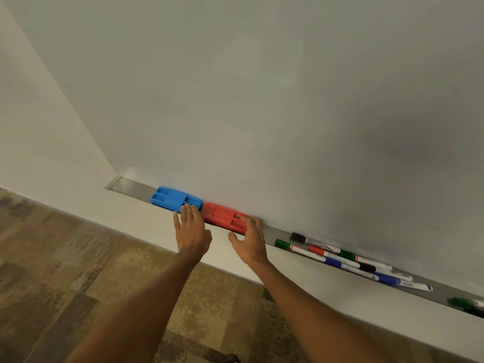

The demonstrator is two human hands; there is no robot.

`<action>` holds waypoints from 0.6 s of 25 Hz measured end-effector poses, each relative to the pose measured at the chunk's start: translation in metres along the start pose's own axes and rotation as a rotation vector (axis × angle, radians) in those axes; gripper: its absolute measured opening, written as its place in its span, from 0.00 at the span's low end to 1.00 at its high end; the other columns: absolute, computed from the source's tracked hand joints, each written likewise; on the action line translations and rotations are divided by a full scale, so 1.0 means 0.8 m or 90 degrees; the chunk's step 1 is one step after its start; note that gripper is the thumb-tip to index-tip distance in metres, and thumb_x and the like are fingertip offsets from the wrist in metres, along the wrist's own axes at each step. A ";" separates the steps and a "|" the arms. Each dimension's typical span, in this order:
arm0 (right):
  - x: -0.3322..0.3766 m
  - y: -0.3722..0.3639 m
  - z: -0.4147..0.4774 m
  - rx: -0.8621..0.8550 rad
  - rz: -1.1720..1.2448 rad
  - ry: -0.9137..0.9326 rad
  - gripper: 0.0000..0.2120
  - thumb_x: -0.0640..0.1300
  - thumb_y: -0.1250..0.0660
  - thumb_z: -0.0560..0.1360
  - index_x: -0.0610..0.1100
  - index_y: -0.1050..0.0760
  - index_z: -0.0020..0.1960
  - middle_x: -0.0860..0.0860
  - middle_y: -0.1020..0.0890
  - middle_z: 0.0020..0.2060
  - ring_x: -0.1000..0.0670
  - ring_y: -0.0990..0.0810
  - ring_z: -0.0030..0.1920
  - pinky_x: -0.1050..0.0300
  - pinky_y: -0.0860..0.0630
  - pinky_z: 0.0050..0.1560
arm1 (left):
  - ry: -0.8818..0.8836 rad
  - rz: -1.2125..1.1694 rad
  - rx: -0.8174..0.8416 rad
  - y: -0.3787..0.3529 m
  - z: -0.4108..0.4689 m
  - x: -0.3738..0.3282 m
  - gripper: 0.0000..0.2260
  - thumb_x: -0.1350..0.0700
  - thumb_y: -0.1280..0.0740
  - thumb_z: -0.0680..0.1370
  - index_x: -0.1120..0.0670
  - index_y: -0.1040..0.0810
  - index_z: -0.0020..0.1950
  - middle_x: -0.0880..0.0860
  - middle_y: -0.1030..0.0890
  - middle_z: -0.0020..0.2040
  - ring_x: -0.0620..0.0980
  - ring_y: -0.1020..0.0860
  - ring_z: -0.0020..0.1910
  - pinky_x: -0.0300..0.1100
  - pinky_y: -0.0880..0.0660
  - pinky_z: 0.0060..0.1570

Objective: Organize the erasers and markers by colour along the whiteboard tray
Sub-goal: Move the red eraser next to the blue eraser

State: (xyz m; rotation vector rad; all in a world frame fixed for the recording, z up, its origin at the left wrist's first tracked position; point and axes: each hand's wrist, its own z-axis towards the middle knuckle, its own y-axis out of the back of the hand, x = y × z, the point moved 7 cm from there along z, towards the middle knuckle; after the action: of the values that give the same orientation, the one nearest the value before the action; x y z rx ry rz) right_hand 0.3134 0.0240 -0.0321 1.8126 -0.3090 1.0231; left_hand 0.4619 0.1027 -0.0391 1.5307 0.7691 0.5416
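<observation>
A blue eraser [171, 197] lies near the left end of the grey whiteboard tray [133, 185], with a red eraser [221, 214] right beside it. My left hand [191, 229] is flat and open, its fingertips touching the blue eraser's right end. My right hand [248, 241] rests with fingers on the red eraser's right end and the thumb spread below the tray edge. To the right lies a mixed heap of markers [340, 258]: green, black, red and blue caps. A green marker [465, 305] lies apart at the far right.
The whiteboard [262, 100] fills the upper view, with a cream wall [39, 127] to its left and below the tray. Patterned brown carpet [65, 258] covers the floor beneath.
</observation>
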 end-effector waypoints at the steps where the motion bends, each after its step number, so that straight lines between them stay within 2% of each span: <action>1: 0.002 -0.001 0.000 0.006 0.002 0.007 0.26 0.50 0.30 0.73 0.47 0.35 0.67 0.47 0.31 0.66 0.47 0.28 0.66 0.52 0.25 0.65 | -0.005 -0.003 0.003 0.000 0.000 -0.001 0.32 0.55 0.39 0.78 0.60 0.51 0.78 0.59 0.48 0.79 0.56 0.53 0.79 0.53 0.59 0.75; 8: 0.002 -0.002 0.002 0.034 -0.012 0.006 0.24 0.50 0.31 0.74 0.46 0.33 0.66 0.47 0.31 0.67 0.47 0.29 0.67 0.50 0.26 0.66 | -0.015 -0.050 0.022 -0.002 -0.002 0.003 0.32 0.59 0.41 0.79 0.61 0.55 0.78 0.59 0.54 0.79 0.56 0.57 0.79 0.53 0.59 0.76; 11: -0.002 0.000 0.000 0.056 -0.027 0.012 0.25 0.51 0.32 0.74 0.46 0.34 0.68 0.48 0.32 0.69 0.48 0.31 0.69 0.51 0.29 0.68 | -0.043 -0.051 0.000 0.000 -0.005 -0.002 0.33 0.60 0.40 0.79 0.60 0.55 0.78 0.59 0.54 0.79 0.56 0.57 0.79 0.53 0.58 0.76; 15: -0.013 0.015 -0.009 0.029 -0.031 0.013 0.24 0.50 0.32 0.75 0.48 0.33 0.68 0.49 0.29 0.68 0.48 0.30 0.68 0.51 0.29 0.68 | -0.129 -0.071 -0.067 0.003 -0.027 -0.035 0.32 0.61 0.38 0.77 0.59 0.50 0.78 0.58 0.48 0.79 0.55 0.52 0.79 0.52 0.58 0.76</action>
State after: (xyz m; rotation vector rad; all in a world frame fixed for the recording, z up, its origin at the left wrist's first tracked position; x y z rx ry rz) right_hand 0.2958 0.0217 -0.0315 1.8405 -0.2295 1.0207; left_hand 0.4273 0.0964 -0.0314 1.4120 0.6548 0.3324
